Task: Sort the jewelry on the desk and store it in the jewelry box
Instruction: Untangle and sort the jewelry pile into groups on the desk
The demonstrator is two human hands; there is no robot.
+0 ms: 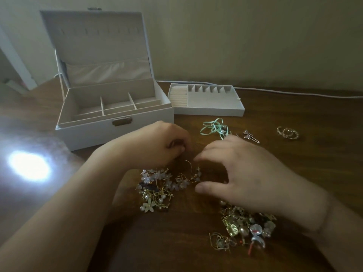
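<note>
While jewelry [163, 185] lies below, left hand [157, 142] hovers.

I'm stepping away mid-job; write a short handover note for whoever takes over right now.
Left hand: fingers curled over something small, unclear what.
Right hand: open above the desk.
White jewelry box, lid up, compartments empty; its white removable tray beside it, also empty.
Flower-and-pearl gold jewelry pile between the hands, gold-and-stone pile under the right wrist.
Mint ribbon piece, pins and gold rings laid apart.
Nothing stored yet.
</note>
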